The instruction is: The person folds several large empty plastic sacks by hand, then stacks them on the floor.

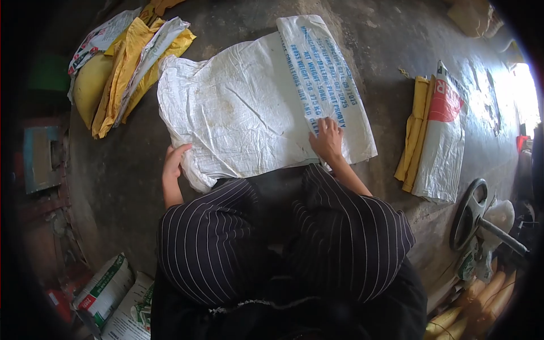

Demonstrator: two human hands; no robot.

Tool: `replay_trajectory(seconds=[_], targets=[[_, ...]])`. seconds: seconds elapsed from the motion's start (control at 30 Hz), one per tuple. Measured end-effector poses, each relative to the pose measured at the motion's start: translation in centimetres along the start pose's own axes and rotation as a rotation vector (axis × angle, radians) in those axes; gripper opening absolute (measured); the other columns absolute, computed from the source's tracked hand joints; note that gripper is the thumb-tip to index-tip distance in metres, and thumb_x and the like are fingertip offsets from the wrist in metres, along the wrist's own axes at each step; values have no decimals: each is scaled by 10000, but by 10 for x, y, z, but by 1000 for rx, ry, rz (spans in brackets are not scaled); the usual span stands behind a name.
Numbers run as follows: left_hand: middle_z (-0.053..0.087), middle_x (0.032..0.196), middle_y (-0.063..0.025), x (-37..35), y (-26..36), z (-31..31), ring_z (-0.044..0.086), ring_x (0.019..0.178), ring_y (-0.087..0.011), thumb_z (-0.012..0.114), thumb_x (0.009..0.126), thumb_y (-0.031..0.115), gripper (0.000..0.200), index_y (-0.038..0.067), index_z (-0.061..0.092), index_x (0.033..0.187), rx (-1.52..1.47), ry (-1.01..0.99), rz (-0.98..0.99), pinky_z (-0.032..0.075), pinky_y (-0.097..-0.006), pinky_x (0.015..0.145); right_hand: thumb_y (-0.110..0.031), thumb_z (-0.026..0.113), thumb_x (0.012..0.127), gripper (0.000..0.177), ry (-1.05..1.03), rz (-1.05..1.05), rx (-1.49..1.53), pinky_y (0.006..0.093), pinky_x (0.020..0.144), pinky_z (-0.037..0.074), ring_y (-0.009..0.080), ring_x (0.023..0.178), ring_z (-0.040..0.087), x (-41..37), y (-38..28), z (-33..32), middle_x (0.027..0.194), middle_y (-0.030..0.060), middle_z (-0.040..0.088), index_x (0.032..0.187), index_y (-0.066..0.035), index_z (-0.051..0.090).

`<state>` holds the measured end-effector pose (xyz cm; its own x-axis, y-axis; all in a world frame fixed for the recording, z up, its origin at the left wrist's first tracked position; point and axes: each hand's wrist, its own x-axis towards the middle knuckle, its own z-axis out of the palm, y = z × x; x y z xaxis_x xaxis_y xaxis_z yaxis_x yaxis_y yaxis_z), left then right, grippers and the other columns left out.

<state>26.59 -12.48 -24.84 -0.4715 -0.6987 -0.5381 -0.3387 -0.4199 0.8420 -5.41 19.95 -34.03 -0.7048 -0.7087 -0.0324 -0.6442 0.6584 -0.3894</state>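
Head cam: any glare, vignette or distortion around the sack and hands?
Head view: fisheye bends the edges, dark vignette in the corners; blown-out glare on the floor upper right; white woven sack, left hand and right hand evenly lit, sharp.

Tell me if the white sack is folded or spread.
Partly folded: white sack lies flat, printed strip seemingly turned over, right hand on it.

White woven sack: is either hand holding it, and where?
The left hand seems to pinch the near left edge of the white woven sack; right hand lies flat on its blue-printed strip, pressing rather than gripping.
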Motion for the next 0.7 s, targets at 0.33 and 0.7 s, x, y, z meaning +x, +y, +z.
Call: replay_trajectory(seconds=[0.33,0.7], targets=[[607,1092,-108,0,3,-8,582,982,-220,712,712,104,514,-18,520,1172,55,114,109,453,-334,851,-205,583,884,239,143,324,744,242,544,415,62,634,534,30,141,-155,650,11,581,806,12,646],[589,1143,-106,-22,52,-57,555,1038,-224,614,726,64,525,-20,493,1230,317,264,58,411,-325,915,-66,563,815,136,623,313,25,393,777,483,327,926,609,-2,194,-108,939,158,641,934,-46,626]])
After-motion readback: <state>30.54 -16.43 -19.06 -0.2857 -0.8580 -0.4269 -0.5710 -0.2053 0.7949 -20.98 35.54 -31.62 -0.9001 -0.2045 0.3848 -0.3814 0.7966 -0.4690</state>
